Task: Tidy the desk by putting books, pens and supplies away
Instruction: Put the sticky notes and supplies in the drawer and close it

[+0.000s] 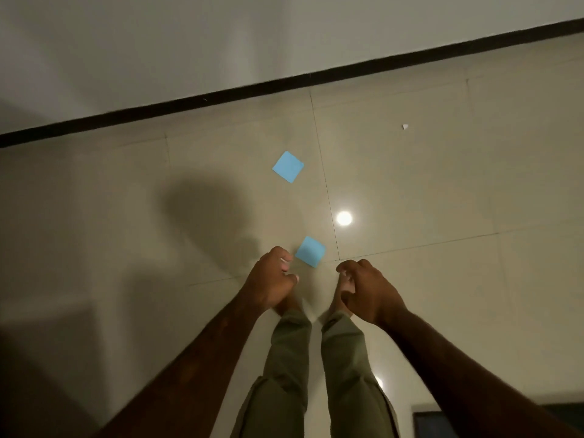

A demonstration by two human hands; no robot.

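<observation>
Two blue square sticky notes lie on the beige tiled floor. The nearer note (310, 251) is just in front of my feet, and the farther note (288, 166) lies closer to the wall. My left hand (272, 278) hangs just left of the nearer note with its fingers loosely curled and holds nothing. My right hand (368, 290) hangs to the right of that note, fingers also loosely curled and empty. Both hands are above the floor and touch neither note.
A white wall with a black skirting strip (284, 85) runs across the top. A small white paper scrap (405, 126) lies on the floor at the far right. My legs in olive trousers (316, 358) stand below. A dark-framed object (433, 425) sits at the bottom right.
</observation>
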